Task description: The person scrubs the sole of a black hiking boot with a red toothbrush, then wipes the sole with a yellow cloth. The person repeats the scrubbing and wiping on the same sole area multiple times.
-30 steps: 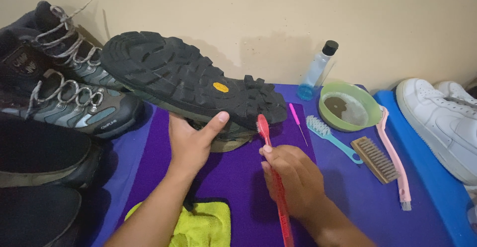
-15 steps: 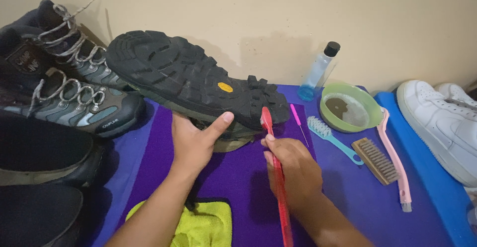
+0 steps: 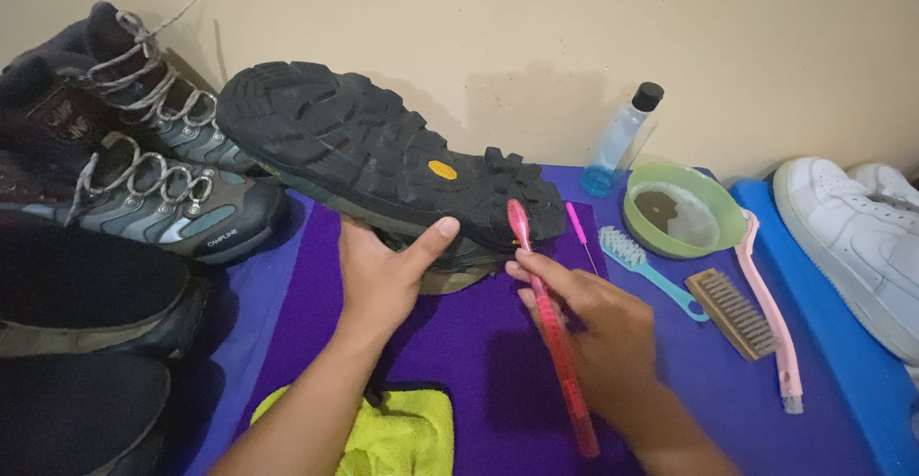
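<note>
Four boots (image 3: 383, 155), two white sneakers (image 3: 852, 237), three brushes (image 3: 651, 270), one bottle (image 3: 622, 136), one green bowl (image 3: 684, 213), one yellow cloth (image 3: 402, 433).

The boot sole (image 3: 383, 155) is black with a small yellow oval. The toothbrush (image 3: 550, 328) is translucent red-pink. The mat (image 3: 498, 361) is purple, blue at its 3 o'clock edge. At 6 o'clock lies a yellow-green cloth (image 3: 402, 433); at 2 o'clock, a light green bowl (image 3: 684, 213). The sneaker (image 3: 852, 237) is white.
</note>
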